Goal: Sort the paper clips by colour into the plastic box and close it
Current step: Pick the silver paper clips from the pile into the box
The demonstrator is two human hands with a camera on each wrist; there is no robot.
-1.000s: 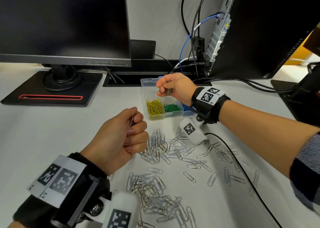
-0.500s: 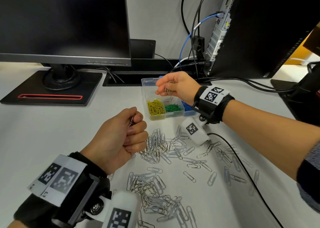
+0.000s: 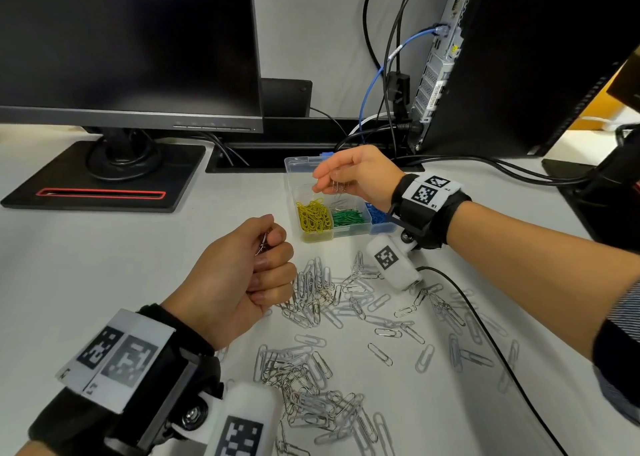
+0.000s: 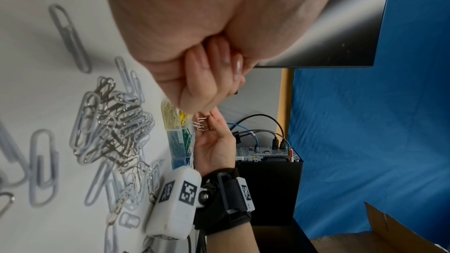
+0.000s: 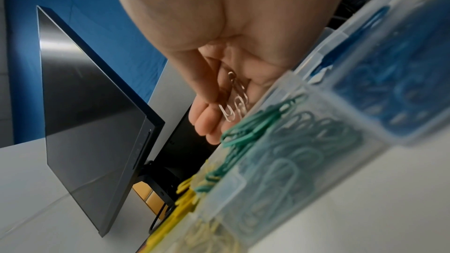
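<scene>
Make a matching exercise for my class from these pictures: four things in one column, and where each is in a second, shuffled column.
Things
1. yellow clips
2. green clips
3. blue clips
4. loose silver clips

Places
A. middle front compartment of the plastic box
B. spread on the table
C. left front compartment
D. right front compartment

Pairs: 1-C, 2-A, 3-D, 4-B

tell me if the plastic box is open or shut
Open: the plastic box has no lid over its compartments, and the right hand holds silver clips above it.
</scene>
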